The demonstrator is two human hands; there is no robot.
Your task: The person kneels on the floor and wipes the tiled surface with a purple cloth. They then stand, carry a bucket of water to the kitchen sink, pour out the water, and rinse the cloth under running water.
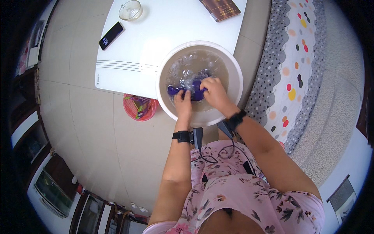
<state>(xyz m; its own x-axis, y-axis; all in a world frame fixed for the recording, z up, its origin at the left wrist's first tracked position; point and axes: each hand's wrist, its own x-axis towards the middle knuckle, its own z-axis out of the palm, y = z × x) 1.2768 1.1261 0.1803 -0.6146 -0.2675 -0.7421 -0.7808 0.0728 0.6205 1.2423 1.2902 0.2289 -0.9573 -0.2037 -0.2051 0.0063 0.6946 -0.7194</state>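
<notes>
A round white basin (164, 101) of murky, bubbly water stands at the near right corner of a white table (131, 55). In the water is a wet purple cloth (197, 94), partly under the surface. My left hand (183, 102) grips its left part, the fingertips dipping into the water. On the right side, my right hand (214, 92) pinches a fold of the same cloth between thumb and fingers. Foam and bubbles float beyond both hands. Black straps with small boxes and cables sit on both wrists.
A glass cup (130, 11), a smartphone (111, 35) and a brown box (221, 9) lie on the table's far part. Below its near edge is a red plastic basket (140, 112) holding a wrapper. A sofa with a dotted cover (295, 61) runs along the right.
</notes>
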